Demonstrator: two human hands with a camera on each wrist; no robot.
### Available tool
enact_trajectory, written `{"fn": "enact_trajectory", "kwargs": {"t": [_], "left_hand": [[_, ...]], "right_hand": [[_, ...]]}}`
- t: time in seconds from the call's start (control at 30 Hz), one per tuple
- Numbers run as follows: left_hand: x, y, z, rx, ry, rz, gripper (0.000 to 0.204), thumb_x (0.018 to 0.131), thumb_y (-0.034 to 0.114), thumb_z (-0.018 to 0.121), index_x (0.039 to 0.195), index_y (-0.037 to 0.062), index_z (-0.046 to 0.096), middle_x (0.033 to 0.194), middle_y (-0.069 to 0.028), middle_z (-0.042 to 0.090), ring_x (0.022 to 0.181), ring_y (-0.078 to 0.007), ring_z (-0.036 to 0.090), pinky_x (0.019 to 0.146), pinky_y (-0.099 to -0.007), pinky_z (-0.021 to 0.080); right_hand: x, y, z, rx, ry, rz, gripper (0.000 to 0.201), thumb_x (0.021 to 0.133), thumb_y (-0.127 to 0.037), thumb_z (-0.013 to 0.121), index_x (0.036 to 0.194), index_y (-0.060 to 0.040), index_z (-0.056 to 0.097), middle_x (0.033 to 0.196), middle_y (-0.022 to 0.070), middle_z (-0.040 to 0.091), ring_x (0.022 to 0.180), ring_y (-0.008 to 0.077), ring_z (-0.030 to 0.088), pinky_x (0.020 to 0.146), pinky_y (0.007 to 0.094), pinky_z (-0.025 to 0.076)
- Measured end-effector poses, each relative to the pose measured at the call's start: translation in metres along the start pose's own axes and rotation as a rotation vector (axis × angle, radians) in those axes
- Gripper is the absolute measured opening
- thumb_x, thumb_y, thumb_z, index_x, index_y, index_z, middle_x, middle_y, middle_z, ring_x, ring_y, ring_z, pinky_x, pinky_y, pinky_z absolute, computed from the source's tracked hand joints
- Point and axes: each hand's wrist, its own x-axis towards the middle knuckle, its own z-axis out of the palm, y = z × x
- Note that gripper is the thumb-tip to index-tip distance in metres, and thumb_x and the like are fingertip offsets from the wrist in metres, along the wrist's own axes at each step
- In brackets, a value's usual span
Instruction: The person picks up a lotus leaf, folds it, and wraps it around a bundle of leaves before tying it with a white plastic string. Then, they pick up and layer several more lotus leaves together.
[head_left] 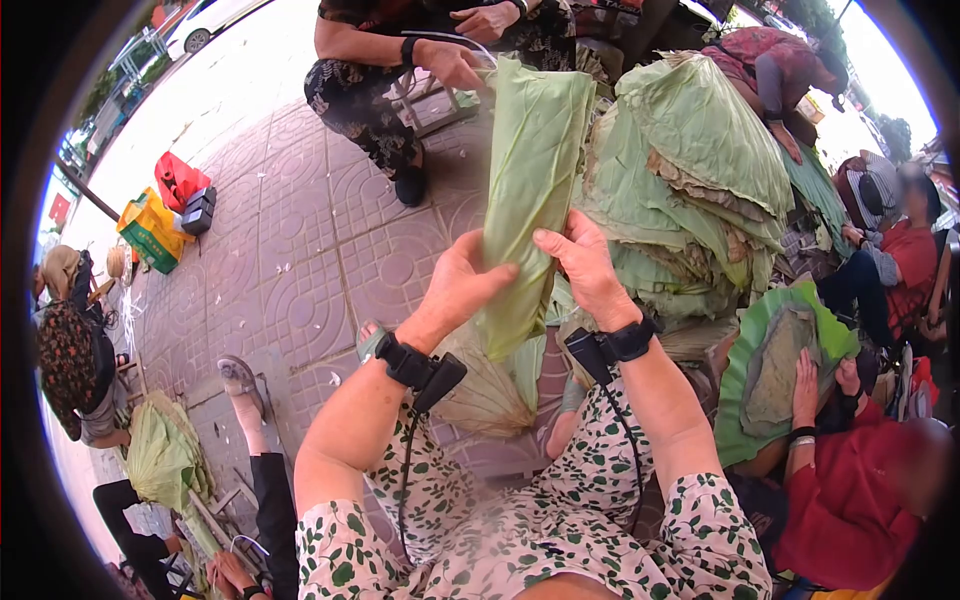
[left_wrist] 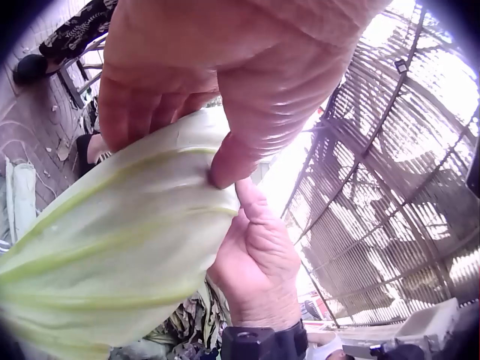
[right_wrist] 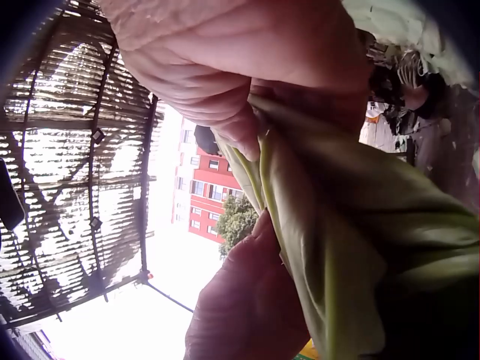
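Note:
A long folded packet of pale green lotus leaf point(head_left: 538, 150) stands out in front of me between both hands. My left hand point(head_left: 462, 282) grips its left edge, thumb lying across the near face. On the opposite edge my right hand point(head_left: 588, 268) pinches the leaf, its thumb on top and its fingers behind. In the left wrist view the leaf's ribbed, pale surface point(left_wrist: 120, 232) spreads below the left thumb, with the right hand point(left_wrist: 259, 259) close by. The right wrist view shows folded leaf layers point(right_wrist: 315, 225) under the right thumb.
A tall pile of lotus leaves point(head_left: 690, 180) stands just beyond my right hand. A dry leaf point(head_left: 490, 385) lies between my knees. Across from me a seated person's hand point(head_left: 450, 62) is near the packet's far end. Another person at right handles an open leaf point(head_left: 740, 370). Bags point(head_left: 155, 228) stand left.

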Motion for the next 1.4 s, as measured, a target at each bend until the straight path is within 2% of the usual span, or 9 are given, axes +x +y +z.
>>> {"fn": "enact_trajectory", "kwargs": {"t": [0.2, 0.27, 0.37, 0.5, 0.6, 1.03, 1.23, 1.27, 1.4], "left_hand": [[0.002, 0.001, 0.003, 0.060, -0.001, -0.039, 0.070, 0.072, 0.024, 0.073, 0.126, -0.0074, 0.042, 0.111, -0.0179, 0.059, 0.103, -0.0217, 0.058, 0.090, -0.0326, 0.045], [0.003, -0.007, 0.006, 0.160, 0.027, 0.053, 0.073, 0.070, 0.027, 0.074, 0.127, -0.0058, 0.042, 0.111, -0.0190, 0.059, 0.103, -0.0231, 0.058, 0.090, -0.0336, 0.045], [-0.004, 0.013, 0.010, 0.209, -0.038, 0.056, 0.075, 0.069, 0.028, 0.074, 0.128, -0.0040, 0.042, 0.111, -0.0184, 0.059, 0.103, -0.0237, 0.059, 0.089, -0.0338, 0.046], [0.001, 0.006, 0.006, 0.139, -0.063, -0.009, 0.071, 0.068, 0.026, 0.073, 0.126, -0.0036, 0.044, 0.109, -0.0165, 0.060, 0.101, -0.0214, 0.059, 0.088, -0.0328, 0.047], [0.000, 0.014, 0.004, 0.070, -0.069, -0.071, 0.066, 0.068, 0.024, 0.072, 0.123, -0.0039, 0.049, 0.107, -0.0150, 0.062, 0.099, -0.0198, 0.060, 0.087, -0.0320, 0.047], [-0.002, 0.018, 0.002, -0.108, -0.103, -0.169, 0.057, 0.072, 0.025, 0.070, 0.118, -0.0041, 0.054, 0.106, -0.0112, 0.062, 0.097, -0.0169, 0.059, 0.088, -0.0300, 0.044], [0.000, 0.018, 0.000, -0.060, -0.181, -0.173, 0.064, 0.073, 0.031, 0.070, 0.122, -0.0054, 0.050, 0.110, -0.0118, 0.060, 0.099, -0.0175, 0.057, 0.086, -0.0308, 0.044], [0.000, 0.019, -0.001, -0.008, -0.217, -0.178, 0.071, 0.074, 0.035, 0.071, 0.125, -0.0065, 0.045, 0.113, -0.0122, 0.057, 0.100, -0.0182, 0.055, 0.084, -0.0315, 0.044], [0.002, 0.011, 0.000, -0.009, -0.219, -0.163, 0.072, 0.073, 0.037, 0.071, 0.124, -0.0064, 0.046, 0.112, -0.0120, 0.057, 0.099, -0.0178, 0.055, 0.082, -0.0311, 0.044]], "right_hand": [[0.000, -0.004, 0.005, 0.036, 0.095, -0.095, 0.033, 0.086, -0.010, 0.061, 0.115, 0.0027, 0.050, 0.110, 0.0076, 0.059, 0.098, 0.0139, 0.056, 0.088, 0.0300, 0.045], [0.002, 0.001, 0.000, -0.031, 0.105, -0.097, 0.036, 0.086, -0.013, 0.063, 0.115, 0.0030, 0.049, 0.110, 0.0085, 0.059, 0.099, 0.0145, 0.056, 0.088, 0.0303, 0.045], [0.004, 0.008, -0.003, -0.135, 0.086, -0.059, 0.044, 0.084, -0.020, 0.066, 0.117, 0.0041, 0.048, 0.111, 0.0105, 0.058, 0.100, 0.0157, 0.056, 0.088, 0.0308, 0.045], [0.004, 0.007, -0.002, -0.337, 0.009, -0.029, 0.056, 0.082, -0.026, 0.069, 0.121, 0.0060, 0.046, 0.113, 0.0128, 0.058, 0.103, 0.0173, 0.055, 0.089, 0.0307, 0.044], [0.004, 0.006, -0.001, -0.296, 0.013, -0.044, 0.056, 0.083, -0.026, 0.069, 0.122, 0.0066, 0.045, 0.113, 0.0124, 0.058, 0.103, 0.0171, 0.055, 0.090, 0.0307, 0.044], [0.002, 0.005, -0.008, -0.163, 0.040, -0.004, 0.053, 0.084, -0.025, 0.067, 0.121, 0.0070, 0.046, 0.112, 0.0123, 0.058, 0.102, 0.0163, 0.055, 0.089, 0.0298, 0.044], [0.006, 0.015, -0.015, -0.310, 0.073, -0.055, 0.043, 0.084, -0.020, 0.065, 0.116, 0.0058, 0.051, 0.106, 0.0123, 0.062, 0.098, 0.0167, 0.057, 0.087, 0.0306, 0.045], [0.006, 0.016, -0.015, -0.370, 0.085, -0.072, 0.041, 0.083, -0.018, 0.064, 0.115, 0.0054, 0.052, 0.104, 0.0135, 0.062, 0.096, 0.0183, 0.058, 0.086, 0.0313, 0.045], [0.005, 0.014, -0.015, -0.565, 0.093, -0.105, 0.036, 0.081, -0.015, 0.064, 0.109, 0.0048, 0.054, 0.100, 0.0182, 0.063, 0.093, 0.0242, 0.060, 0.082, 0.0337, 0.046]]}}
